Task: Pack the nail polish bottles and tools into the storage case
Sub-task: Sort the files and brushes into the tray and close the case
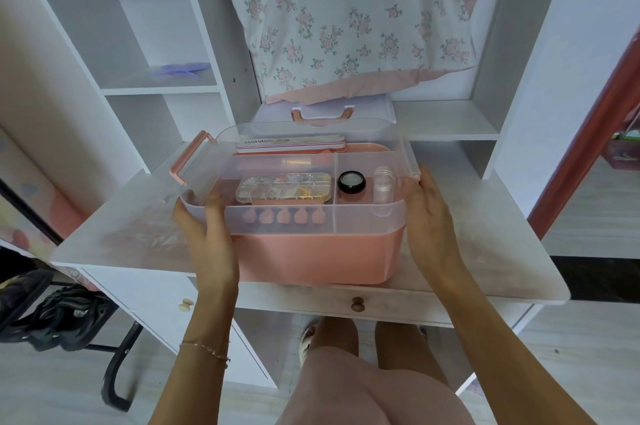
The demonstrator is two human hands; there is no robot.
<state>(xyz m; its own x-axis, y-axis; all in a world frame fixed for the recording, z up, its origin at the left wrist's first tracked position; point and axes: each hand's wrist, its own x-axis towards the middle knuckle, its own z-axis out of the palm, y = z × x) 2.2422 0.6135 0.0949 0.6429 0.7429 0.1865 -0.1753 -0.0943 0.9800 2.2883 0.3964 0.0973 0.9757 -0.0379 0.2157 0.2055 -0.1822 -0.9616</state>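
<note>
A pink storage case (322, 258) stands on the white desk (114, 237). A clear divided tray (367, 220) sits on top of it. My left hand (207, 234) grips the tray's front left corner, thumb over the rim. My right hand (429, 216) presses flat against its right side. Inside the tray lie a clear box of nail decorations (284, 187), a row of pink toe separators (284, 215), a nail file block (291, 144), a black round jar (351, 181) and a clear jar stack (382, 189). The case's lid (322, 111) with a pink handle lies behind it.
A pink latch handle (188, 159) sticks up at the case's left. Floral fabric (346, 16) hangs above the lid. White shelves hold a purple item (181, 69). A drawer knob (356, 304) is below the desk edge. A black chair with clothes (52, 313) stands at left.
</note>
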